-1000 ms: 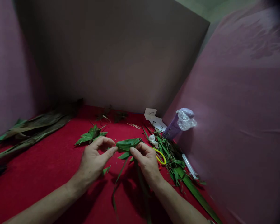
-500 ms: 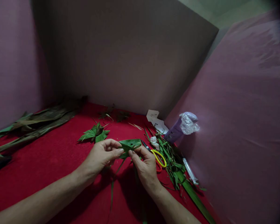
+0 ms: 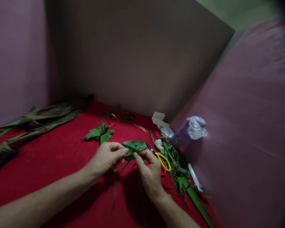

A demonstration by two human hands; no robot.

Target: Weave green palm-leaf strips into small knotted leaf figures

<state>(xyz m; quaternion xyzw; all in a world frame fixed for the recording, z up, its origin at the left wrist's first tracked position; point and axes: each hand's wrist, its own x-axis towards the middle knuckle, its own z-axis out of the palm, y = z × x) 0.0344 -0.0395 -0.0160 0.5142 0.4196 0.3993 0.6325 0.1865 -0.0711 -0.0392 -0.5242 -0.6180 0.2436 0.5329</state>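
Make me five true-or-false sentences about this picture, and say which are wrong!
1. The left hand and right hand hold the folded green leaf. True.
2. The scissors with yellow and red handles lie near the right hand. True.
3. The left hand holds the scissors. False: it holds the leaf.
4. The purple container topped with clear plastic is right of both hands. True.
5. The colour underneath is blue. False: the flat surface is red.

leaf (image 3: 133,147) partly behind hands (image 3: 148,175), card writing (image 3: 159,117) seemingly illegible
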